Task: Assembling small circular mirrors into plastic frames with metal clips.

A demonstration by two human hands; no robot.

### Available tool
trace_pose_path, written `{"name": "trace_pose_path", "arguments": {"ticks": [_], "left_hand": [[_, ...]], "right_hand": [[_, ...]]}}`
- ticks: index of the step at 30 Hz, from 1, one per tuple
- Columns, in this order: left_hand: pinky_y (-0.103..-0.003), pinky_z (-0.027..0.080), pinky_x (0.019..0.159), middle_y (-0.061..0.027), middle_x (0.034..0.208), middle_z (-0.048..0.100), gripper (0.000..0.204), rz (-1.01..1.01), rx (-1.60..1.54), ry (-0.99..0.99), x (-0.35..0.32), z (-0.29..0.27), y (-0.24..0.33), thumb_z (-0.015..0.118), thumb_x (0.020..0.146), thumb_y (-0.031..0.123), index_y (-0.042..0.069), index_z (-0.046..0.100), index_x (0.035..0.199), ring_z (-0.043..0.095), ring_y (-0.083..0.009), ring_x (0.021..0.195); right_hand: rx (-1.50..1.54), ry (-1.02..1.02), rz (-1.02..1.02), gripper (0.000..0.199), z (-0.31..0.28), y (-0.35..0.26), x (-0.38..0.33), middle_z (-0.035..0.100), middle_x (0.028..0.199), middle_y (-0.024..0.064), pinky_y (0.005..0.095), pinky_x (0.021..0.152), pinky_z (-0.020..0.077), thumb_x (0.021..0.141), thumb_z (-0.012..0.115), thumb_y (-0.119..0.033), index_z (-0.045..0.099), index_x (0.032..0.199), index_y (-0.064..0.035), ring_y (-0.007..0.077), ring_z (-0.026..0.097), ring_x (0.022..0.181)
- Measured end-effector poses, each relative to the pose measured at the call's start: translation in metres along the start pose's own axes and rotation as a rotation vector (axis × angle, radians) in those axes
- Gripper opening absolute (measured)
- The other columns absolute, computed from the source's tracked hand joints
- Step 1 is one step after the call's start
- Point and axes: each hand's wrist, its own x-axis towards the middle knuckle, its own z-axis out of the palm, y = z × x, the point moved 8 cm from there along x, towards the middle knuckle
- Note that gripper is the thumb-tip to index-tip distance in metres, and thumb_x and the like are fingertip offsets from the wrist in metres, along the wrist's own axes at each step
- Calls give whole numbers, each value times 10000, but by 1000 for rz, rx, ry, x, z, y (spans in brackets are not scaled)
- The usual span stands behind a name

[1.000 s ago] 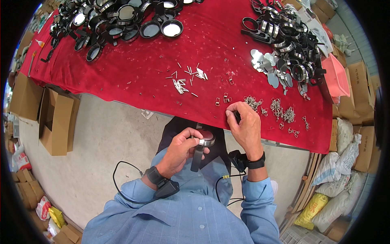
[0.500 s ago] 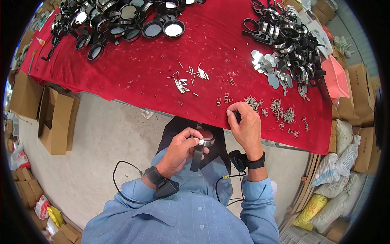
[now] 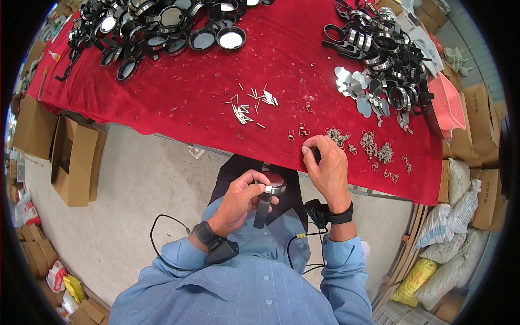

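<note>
My left hand (image 3: 238, 199) grips a round, metal-rimmed part with a flat black handle (image 3: 262, 213), held just off the table's near edge above my lap. Its round face looks reddish and shiny. My right hand (image 3: 330, 168) rests at the edge of the red cloth with its fingers curled; a small dark thing shows between thumb and fingers, its kind hidden. Just beyond that hand lie small bent metal clips (image 3: 336, 137), with more clips (image 3: 385, 154) to the right. Short silvery pins (image 3: 242, 114) are scattered farther left on the cloth.
Black-handled round parts (image 3: 172, 17) are heaped at the far left, and similar ring-shaped parts (image 3: 382, 40) at the far right. Thin grey discs (image 3: 364, 108) lie by the right heap. A pink bin (image 3: 448, 103) stands past the table's right edge; an open carton (image 3: 76, 162) stands left.
</note>
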Motion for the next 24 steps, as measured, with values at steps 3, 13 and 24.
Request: {"name": "trace_pose_path", "arguments": {"ticks": [3,13,24], "left_hand": [[-309,613,705,-147,1038,703,127,2,-4,-4,-1,1,0,512,1020,106,57,551,1131,745,-203,885],[-308,616,711,-149,1046,698,133,6,7,-4,-2,1,1,507,1021,101,52,552,1137,746,-205,889],[-336,617,727,-148,1070,697,137,-14,10,-72,-6,7,-6,484,1030,90,54,549,1145,750,-220,912]], "right_hand": [[-3,0,2,68,0,0,0,650,838,132,422,652,514,877,699,-59,646,909,-30,343,663,753],[-13,2,-5,70,0,0,-1,653,845,133,429,659,517,882,697,-66,651,923,-31,350,664,758],[-24,0,5,75,1,-1,-2,652,855,137,433,677,518,882,696,-66,647,926,-30,354,662,779]]}}
